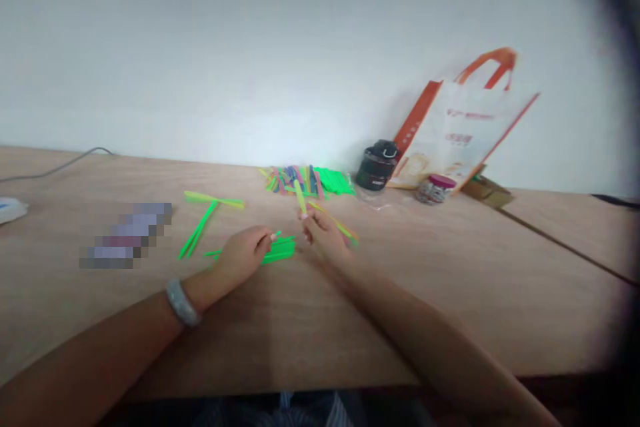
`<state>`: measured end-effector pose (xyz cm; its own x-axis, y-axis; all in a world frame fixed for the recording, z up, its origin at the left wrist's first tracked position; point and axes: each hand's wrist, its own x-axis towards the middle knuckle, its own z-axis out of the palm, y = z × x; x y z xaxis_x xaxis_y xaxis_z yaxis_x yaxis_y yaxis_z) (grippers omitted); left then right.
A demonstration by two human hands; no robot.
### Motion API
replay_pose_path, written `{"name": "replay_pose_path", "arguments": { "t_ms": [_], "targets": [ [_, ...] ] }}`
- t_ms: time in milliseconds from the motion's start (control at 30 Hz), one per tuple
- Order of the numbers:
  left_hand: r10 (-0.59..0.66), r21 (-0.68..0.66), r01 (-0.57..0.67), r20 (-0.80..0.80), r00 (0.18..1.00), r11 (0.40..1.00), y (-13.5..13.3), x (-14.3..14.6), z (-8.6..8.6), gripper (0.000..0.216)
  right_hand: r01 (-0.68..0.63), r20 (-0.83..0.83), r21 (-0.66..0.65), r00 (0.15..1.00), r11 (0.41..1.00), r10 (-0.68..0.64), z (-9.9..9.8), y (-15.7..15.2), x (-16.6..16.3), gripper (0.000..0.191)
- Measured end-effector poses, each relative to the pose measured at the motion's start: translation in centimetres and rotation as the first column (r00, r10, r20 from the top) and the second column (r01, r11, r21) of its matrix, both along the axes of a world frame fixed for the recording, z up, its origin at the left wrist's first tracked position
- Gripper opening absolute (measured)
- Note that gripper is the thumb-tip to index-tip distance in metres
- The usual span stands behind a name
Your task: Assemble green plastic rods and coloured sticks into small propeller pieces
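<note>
My right hand (323,232) is closed around a flat yellow strip (299,196) that points up and away from me. Close by on the left, my left hand (245,250) is pinched on a thin green stick, whose tip (279,233) pokes past the fingers. Beneath and beside that hand lies a bunch of green sticks (281,251), partly covered by it. Yellow and orange strips (337,221) rest just beyond my right hand. To the left, two green sticks (200,230) meet a yellow strip (215,199) in a T shape.
Against the wall lie multicoloured strips (290,180) and a green bundle (334,180) in clear plastic. Right of them stand a black bottle (377,165), a lidded jar (436,189), a white-and-orange bag (460,127) and a cardboard box (487,192). A pixelated object (127,235) lies left.
</note>
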<state>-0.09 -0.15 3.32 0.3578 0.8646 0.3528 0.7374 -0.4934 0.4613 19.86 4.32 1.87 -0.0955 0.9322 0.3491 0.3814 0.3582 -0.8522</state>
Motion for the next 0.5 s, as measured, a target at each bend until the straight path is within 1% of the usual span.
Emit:
{"name": "replay_pose_path", "arguments": {
  "t_ms": [33,67,100,167,267,367,433,500],
  "targets": [
    [0.008,0.006,-0.008,-0.017,1.000,1.000,0.0,-0.1,-0.1,0.030,0.083,0.021,0.030,0.996,0.996,-0.084,0.0,0.8,0.9,0.030],
    [0.008,0.022,-0.007,-0.039,0.999,1.000,0.0,-0.1,-0.2,0.029,0.161,0.078,0.080,0.983,0.984,-0.167,0.1,1.5,1.8,0.030],
    [-0.006,0.038,0.008,-0.066,0.998,0.999,0.0,0.0,-0.4,0.027,0.214,0.169,0.140,0.957,0.967,-0.237,0.1,2.1,2.7,0.029],
    [-0.070,0.061,0.079,-0.134,0.988,0.995,-0.1,0.3,-0.9,0.025,0.221,0.379,0.235,0.876,0.946,-0.299,0.1,2.9,4.0,0.026],
    [-0.188,0.072,0.208,-0.225,0.956,0.975,-0.4,0.9,-1.7,0.025,0.215,0.617,0.273,0.709,0.938,-0.342,-0.1,3.2,4.5,0.030],
    [-0.210,0.116,0.244,-0.250,0.945,0.963,-0.4,1.0,-2.4,0.023,0.212,0.745,0.288,0.563,0.934,-0.358,-0.4,2.9,4.0,0.033],
    [-0.187,0.149,0.226,-0.237,0.953,0.963,-0.2,0.6,-2.7,0.024,0.206,0.777,0.297,0.515,0.933,-0.361,-0.4,2.8,3.7,0.031],
    [-0.173,0.162,0.212,-0.225,0.959,0.964,0.0,0.2,-2.9,0.029,0.186,0.789,0.296,0.505,0.937,-0.350,-0.4,2.6,3.6,0.030]
  ]
}}
